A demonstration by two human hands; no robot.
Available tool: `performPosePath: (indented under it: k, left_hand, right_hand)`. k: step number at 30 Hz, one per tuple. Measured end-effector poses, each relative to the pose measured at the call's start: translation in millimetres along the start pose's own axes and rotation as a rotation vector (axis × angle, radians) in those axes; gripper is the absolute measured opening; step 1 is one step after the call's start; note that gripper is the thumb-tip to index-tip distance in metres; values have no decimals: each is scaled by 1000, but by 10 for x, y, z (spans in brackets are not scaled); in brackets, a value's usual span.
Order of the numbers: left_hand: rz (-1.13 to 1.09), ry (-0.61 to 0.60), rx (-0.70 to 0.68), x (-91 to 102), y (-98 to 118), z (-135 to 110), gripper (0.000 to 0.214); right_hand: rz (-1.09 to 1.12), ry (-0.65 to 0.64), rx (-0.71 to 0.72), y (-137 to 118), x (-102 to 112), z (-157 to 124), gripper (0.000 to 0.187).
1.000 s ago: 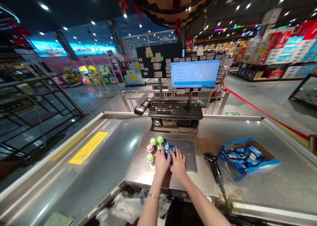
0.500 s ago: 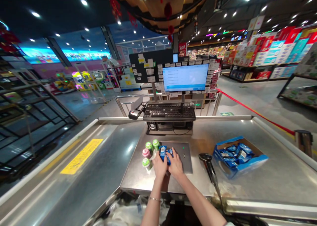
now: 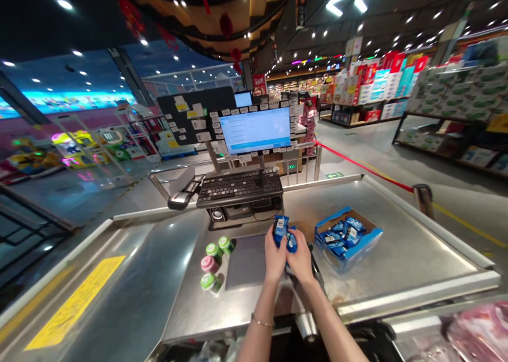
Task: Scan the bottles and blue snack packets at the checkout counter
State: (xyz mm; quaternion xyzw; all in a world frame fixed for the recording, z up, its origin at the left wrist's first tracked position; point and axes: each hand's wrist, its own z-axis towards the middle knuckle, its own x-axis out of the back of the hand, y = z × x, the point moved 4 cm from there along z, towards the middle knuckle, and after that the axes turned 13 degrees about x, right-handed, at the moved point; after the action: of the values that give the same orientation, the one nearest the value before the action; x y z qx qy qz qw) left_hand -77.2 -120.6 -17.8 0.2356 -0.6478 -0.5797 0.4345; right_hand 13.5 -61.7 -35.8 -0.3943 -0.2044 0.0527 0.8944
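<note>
My left hand (image 3: 275,260) is shut on a blue foil packet (image 3: 280,231), holding it upright. My right hand (image 3: 300,260) grips a second blue packet (image 3: 292,242), partly hidden by my fingers. Both hands are close together above the steel counter (image 3: 254,309), between a grey scale plate (image 3: 248,261) and a cardboard box (image 3: 347,238) of similar blue packets. Several small bottles (image 3: 212,263) with green and pink caps stand left of the plate. A black barcode scanner (image 3: 316,269) lies just right of my right hand, mostly hidden by it.
A black keyboard (image 3: 240,188) and a monitor (image 3: 254,130) stand beyond the plate behind a metal rail (image 3: 305,158). A yellow strip (image 3: 75,302) marks the left counter. A red rope (image 3: 361,166) runs at the right, and wrapped meat (image 3: 478,333) lies at the lower right.
Both hands have lifted the blue packets off the scale plate and moved them right, nearer the box. The whole view has swung, shifting the counter and the things on it left.
</note>
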Motion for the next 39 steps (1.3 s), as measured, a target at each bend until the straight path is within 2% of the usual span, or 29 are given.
performPosePath:
  k: [4, 6, 8, 11, 14, 19, 23, 25, 29, 32, 34, 36, 39]
  left_hand:
    - [-130, -225, -68, -643, 455, 48, 51]
    - [-141, -361, -66, -978, 572, 88, 50]
    - [-67, -438, -76, -1245, 635, 112, 48]
    - [194, -408, -183, -1447, 678, 92, 47]
    - [444, -344, -287, -1475, 647, 11, 47]
    - [621, -356, -388, -1433, 567, -148, 45]
    - [630, -226, -436, -1360, 596, -190, 51]
    - [604, -185, -433, -1338, 600, -181, 54]
    - [549, -266, -488, -1397, 551, -175, 37]
    - [479, -221, -510, -1443, 486, -133, 29]
    - [392, -146, -441, -1458, 422, -37, 26]
    - [276, -118, -312, -1481, 335, 100, 29]
    - [138, -231, -81, -1550, 177, 257, 38]
  right_hand:
    - [-210, 157, 47, 114, 732, 328, 43]
    - [-342, 172, 17, 294, 1026, 444, 46]
    - [-438, 200, -46, 526, 1277, 532, 50]
    - [-478, 238, -188, 868, 1570, 626, 52]
    - [-452, 180, -266, 1082, 1755, 683, 49]
    - [-435, 52, -301, 1165, 1933, 651, 36]
    - [-510, 44, -349, 1188, 2013, 609, 36]
    - [-540, 18, -353, 1211, 1999, 620, 36]
    - [-552, -77, -274, 1216, 1871, 713, 34]
    - [-601, -39, -258, 1176, 1804, 761, 40]
    - [-643, 27, -277, 1146, 1780, 744, 40]
    - [-658, 116, -306, 1132, 1761, 682, 39]
    - [-636, 200, -331, 1158, 1715, 569, 41]
